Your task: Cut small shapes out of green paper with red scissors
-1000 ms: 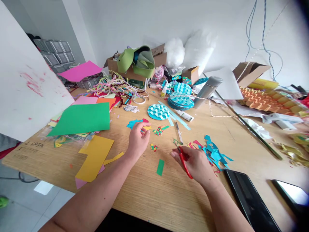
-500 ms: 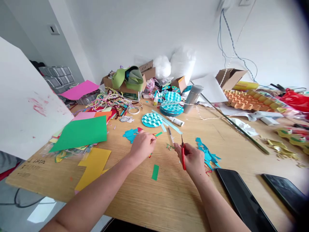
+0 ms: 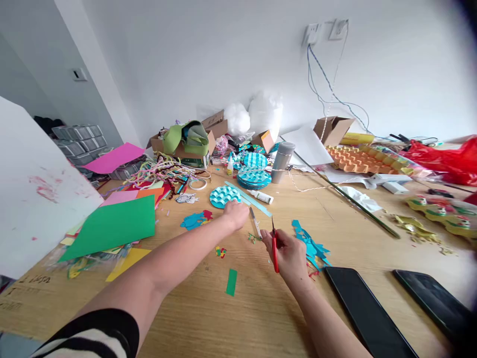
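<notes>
My right hand (image 3: 286,253) holds a pair of scissors (image 3: 275,252) with red handles, their dark blades pointing away from me. My left hand (image 3: 236,215) reaches out to the near edge of a blue-and-white wavy paper disc (image 3: 219,196); its fingers are hidden behind the back of the hand. Just right of it lies a pen (image 3: 255,221), with tiny green paper scraps (image 3: 254,238) beside it. Small red, yellow and green paper pieces (image 3: 220,252) sit below my left forearm's far end. Closer to me lies a green paper rectangle (image 3: 231,282). Blue cut paper (image 3: 311,243) is right of the scissors.
Pale blue strips (image 3: 257,203) and a glue bottle (image 3: 261,197) lie beyond my hands, before stacked blue discs (image 3: 254,178) and a grey flask (image 3: 283,161). Coloured sheets (image 3: 119,219) are at left. Two phones (image 3: 367,308) lie at right, below a long stick (image 3: 346,195).
My left hand has moved forward to the wavy disc, and the small coloured pieces beneath it now show. The right hand keeps the scissors in about the same place. The view has tilted up.
</notes>
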`<state>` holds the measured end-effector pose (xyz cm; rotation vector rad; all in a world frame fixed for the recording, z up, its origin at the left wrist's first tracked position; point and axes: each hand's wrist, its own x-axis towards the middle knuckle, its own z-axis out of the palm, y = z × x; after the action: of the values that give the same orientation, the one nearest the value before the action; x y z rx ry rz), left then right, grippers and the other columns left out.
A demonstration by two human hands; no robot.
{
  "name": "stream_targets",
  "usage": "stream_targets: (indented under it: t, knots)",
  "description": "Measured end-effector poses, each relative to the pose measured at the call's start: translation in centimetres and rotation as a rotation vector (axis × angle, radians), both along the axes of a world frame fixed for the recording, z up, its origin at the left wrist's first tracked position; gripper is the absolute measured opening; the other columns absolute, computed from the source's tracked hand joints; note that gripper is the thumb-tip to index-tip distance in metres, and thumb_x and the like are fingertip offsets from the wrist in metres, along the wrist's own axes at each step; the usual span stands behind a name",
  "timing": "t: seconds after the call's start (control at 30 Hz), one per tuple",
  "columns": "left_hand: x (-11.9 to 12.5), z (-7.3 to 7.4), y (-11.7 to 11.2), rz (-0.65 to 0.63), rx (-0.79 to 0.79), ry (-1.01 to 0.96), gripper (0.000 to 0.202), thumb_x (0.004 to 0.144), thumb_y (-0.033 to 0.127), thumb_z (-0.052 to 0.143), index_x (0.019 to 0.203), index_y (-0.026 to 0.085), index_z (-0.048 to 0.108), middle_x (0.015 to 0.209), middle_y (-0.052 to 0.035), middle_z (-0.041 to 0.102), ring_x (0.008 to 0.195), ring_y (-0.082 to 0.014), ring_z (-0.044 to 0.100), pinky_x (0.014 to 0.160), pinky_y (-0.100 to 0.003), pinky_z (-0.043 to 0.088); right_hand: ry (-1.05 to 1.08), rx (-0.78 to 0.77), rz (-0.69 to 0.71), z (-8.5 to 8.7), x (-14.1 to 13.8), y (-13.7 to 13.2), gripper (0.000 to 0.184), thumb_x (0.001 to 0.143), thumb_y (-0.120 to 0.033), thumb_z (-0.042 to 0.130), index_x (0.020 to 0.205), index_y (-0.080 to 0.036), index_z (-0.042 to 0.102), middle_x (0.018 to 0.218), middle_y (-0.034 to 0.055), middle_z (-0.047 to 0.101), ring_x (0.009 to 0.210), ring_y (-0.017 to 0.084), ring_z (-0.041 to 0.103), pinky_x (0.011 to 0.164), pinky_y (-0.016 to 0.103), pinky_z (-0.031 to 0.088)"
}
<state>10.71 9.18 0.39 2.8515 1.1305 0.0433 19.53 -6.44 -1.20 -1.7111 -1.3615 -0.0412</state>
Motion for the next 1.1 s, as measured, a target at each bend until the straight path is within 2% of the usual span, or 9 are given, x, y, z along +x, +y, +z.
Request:
stream_targets:
  t: [0.1,0.33,0.43,0.57,0.67,0.77,0.83,0.87,1.1]
  knots:
    - [0.5,-0.1,0.0,0.036,-0.03,-0.002,0.018,0.073,0.003,0.057,0.084,0.01,0.07,0.091,-0.0166,0.069,0.106,-0.0302,0.057,0.087,-0.038,0.044,0.013,0.035,-0.007,-0.1,0.0,0.1,0.051,0.084,-0.054,0.054,0.05,-0.021,0.035,0.043,-0.0059,0.035,0.042,0.009,0.031,0.043,0.021,0.025]
    - [-0.3,0.5,1.1,0.212,-0.171,-0.175,0.019,0.062,0.004,0.065,0.076,0.015,0.071,0.091,-0.0144,0.069,0.101,-0.0299,0.06,0.085,-0.035,0.045,0.088,-0.007,-0.013,0.2,0.5,-0.1,0.046,0.086,-0.054,0.05,0.057,-0.018,0.054,0.047,0.0005,0.054,0.043,0.011,0.047,0.042,0.021,0.033]
    - [-1.6,1.4,1.5,0.294,-0.273,-0.343,0.008,0.06,0.008,0.066,0.064,0.015,0.068,0.08,-0.0131,0.069,0.094,-0.0299,0.062,0.079,-0.034,0.045,-0.009,-0.122,0.044,0.4,0.6,0.0,0.045,0.09,-0.05,0.044,0.066,-0.016,0.06,0.05,0.0022,0.059,0.045,0.013,0.052,0.043,0.021,0.035]
    - [-4.8,2.0,-0.2,0.355,-0.523,-0.607,0.006,0.067,0.017,0.06,0.067,0.015,0.065,0.065,-0.0059,0.065,0.068,-0.0181,0.062,0.06,-0.025,0.045,-0.164,-0.274,0.16,0.1,0.3,0.5,0.029,0.089,-0.038,0.048,0.074,-0.017,0.061,0.057,0.0028,0.064,0.05,0.015,0.056,0.047,0.022,0.038]
    - [-7.7,1.3,-2.9,0.399,-0.711,-0.771,0.014,0.071,0.025,0.056,0.073,0.013,0.063,0.061,-0.0043,0.062,0.056,-0.0127,0.058,0.049,-0.022,0.04,-0.236,-0.318,0.189,-0.5,-0.2,1.1,0.014,0.084,-0.026,0.053,0.081,-0.015,0.061,0.072,0.0071,0.068,0.063,0.019,0.061,0.057,0.025,0.042]
    - [-9.9,0.0,-5.5,0.43,-0.866,-0.902,0.016,0.068,0.029,0.059,0.072,0.013,0.06,0.059,-0.0016,0.059,0.05,-0.009,0.053,0.048,-0.02,0.039,-0.315,-0.356,0.231,-1.0,-0.7,1.5,0.012,0.08,-0.016,0.051,0.087,-0.015,0.061,0.087,0.0104,0.069,0.083,0.023,0.062,0.069,0.027,0.043]
    - [-10.7,-0.8,-6.6,0.51,-1.136,-1.189,0.021,0.057,0.027,0.07,0.069,0.013,0.06,0.057,0.0005,0.057,0.048,-0.0078,0.051,0.045,-0.018,0.036,-0.373,-0.388,0.279,-1.1,-1.1,1.6,0.011,0.078,-0.013,0.051,0.083,-0.016,0.061,0.083,0.0085,0.069,0.087,0.023,0.06,0.073,0.026,0.042]
    - [-11.0,-1.2,-7.0,0.54,-1.206,-1.263,0.025,0.052,0.026,0.074,0.069,0.013,0.06,0.057,0.0007,0.058,0.048,-0.0075,0.051,0.044,-0.018,0.035,-0.402,-0.404,0.297,-1.0,-1.3,1.7,0.01,0.078,-0.013,0.052,0.079,-0.017,0.06,0.079,0.0073,0.068,0.085,0.022,0.06,0.073,0.026,0.042]
    - [-11.1,-2.0,-7.5,0.574,-1.297,-1.488,0.029,0.049,0.023,0.079,0.069,0.012,0.063,0.057,0.0001,0.062,0.048,-0.0077,0.054,0.047,-0.018,0.038,-0.529,-0.498,0.222,0.4,-0.9,0.5,0.01,0.073,-0.014,0.054,0.069,-0.018,0.062,0.069,0.0069,0.068,0.074,0.021,0.061,0.061,0.026,0.036]
